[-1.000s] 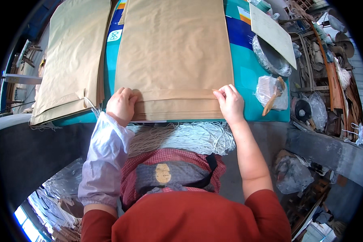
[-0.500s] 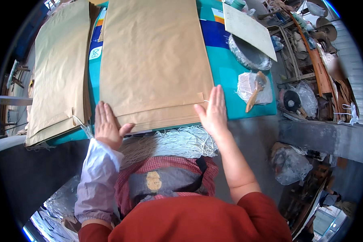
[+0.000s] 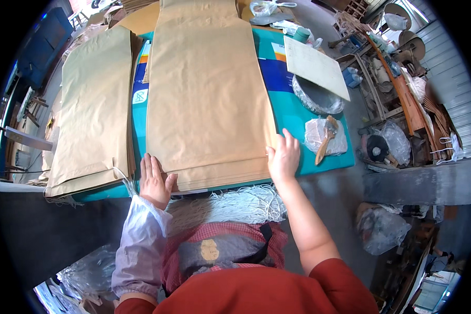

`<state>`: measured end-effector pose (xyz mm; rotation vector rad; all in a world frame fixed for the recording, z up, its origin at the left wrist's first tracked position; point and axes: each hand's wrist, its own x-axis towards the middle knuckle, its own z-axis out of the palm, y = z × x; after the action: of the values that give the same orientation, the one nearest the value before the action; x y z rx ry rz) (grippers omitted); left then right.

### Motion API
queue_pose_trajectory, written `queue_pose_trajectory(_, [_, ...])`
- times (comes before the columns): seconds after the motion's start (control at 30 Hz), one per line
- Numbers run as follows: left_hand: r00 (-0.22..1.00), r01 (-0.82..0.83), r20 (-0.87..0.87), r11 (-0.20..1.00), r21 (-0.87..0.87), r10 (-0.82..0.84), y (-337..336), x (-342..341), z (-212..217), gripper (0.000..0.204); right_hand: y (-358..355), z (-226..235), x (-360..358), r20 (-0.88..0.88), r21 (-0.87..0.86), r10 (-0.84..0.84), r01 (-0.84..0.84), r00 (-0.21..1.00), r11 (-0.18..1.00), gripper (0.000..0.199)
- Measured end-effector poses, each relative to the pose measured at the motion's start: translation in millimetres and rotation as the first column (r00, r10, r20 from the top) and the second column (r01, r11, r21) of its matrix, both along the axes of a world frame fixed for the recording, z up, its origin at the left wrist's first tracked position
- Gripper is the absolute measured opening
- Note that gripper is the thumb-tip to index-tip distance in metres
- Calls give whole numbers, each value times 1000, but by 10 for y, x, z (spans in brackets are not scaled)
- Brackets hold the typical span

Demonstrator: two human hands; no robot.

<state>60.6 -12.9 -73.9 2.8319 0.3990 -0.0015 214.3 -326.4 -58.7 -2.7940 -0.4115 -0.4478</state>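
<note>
Cluttered workshop, teal table (image 3: 293,118): my left hand (image 3: 154,183) and right hand (image 3: 283,157) lie flat, fingers apart, on the near corners of the brown paper-bag stack (image 3: 206,99); white cord bundle (image 3: 235,205) just below it.

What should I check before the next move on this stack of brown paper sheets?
1. Left hand flat at the near left corner of the centre paper stack: ok.
2. Right hand against the stack's near right edge: ok.
3. Near edges of the sheets flush: not ok, they show stepped layers.
4. Second paper stack lies apart on the left: ok.
5. Brush on its plastic bag stays off the sheets: ok.
6. White cords below the table edge caught under the stack: cannot tell.
</note>
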Motion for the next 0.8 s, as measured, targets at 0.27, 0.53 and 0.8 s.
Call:
queue_pose_trajectory(0.27, [864,-353,69,698,-623,499,32,-227,473,68,-496,611,-30,-380,889,689,449,618,88,51])
queue_pose_trajectory(0.53, [767,-39,625,982,-184,148,263,-407,760,4,95,93,-300,-255,709,377,-93,890,699,27])
queue_pose_trajectory(0.8, [555,-578,625,795,-186,550,2236,-1234,1004,17,2309,240,-399,-373,731,722,-295,583,616,40])
